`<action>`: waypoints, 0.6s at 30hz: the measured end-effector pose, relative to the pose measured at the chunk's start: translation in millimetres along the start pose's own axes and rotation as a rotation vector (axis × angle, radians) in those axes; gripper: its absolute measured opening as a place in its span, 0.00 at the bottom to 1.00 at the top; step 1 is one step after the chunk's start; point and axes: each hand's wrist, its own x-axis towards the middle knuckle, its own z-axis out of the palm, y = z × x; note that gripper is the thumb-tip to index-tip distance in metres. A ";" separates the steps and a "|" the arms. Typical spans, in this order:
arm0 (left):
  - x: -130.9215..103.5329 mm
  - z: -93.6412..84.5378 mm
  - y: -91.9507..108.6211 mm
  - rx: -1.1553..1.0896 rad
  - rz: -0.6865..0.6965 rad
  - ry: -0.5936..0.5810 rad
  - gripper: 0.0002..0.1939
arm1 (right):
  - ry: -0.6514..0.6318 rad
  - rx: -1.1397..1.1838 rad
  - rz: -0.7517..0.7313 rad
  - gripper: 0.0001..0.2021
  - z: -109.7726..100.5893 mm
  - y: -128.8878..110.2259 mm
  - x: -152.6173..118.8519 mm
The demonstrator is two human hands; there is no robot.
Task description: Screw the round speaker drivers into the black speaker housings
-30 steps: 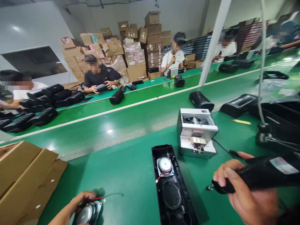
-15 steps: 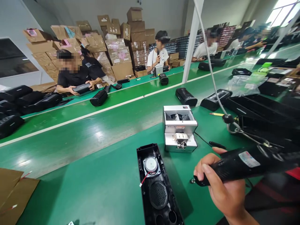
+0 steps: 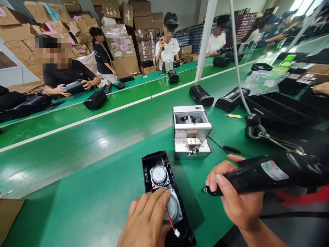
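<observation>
A black speaker housing (image 3: 187,226) lies open side up on the green table. In its far part sits a round speaker driver (image 3: 158,175) with a silver back. My left hand (image 3: 146,218) has its fingers over a second speaker driver (image 3: 174,206), gripping it at the nearer round opening; the thumb is hidden. From that driver a red and black wire ends in a white connector (image 3: 177,233). My right hand (image 3: 239,202) is wrapped around a black electric screwdriver (image 3: 249,176), held to the right of the housing. Its tip points left, clear of the housing.
A white screw feeder (image 3: 191,132) stands behind the housing. A grey cable (image 3: 238,65) hangs down to the screwdriver. A yellow cutter (image 3: 232,116) and black speaker cases (image 3: 201,96) lie farther back. Cardboard (image 3: 11,214) is at left. Several people work across the green line.
My left hand has come into view with a second speaker driver, now over the mesh-covered opening of the housing. The right hand keeps hold of the screwdriver. The camera view has shifted.
</observation>
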 end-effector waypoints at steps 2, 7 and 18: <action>7.6 6.4 -4.2 0.036 0.020 0.000 0.35 | -0.008 0.004 0.015 0.19 -1.1 0.9 -1.7; -1.0 18.3 -10.1 0.002 -0.073 -0.011 0.35 | -0.009 0.025 0.037 0.18 -1.5 1.3 -2.6; 1.2 12.6 -16.0 -0.028 -0.028 -0.124 0.34 | 0.001 0.056 0.062 0.18 -2.5 -2.0 -0.2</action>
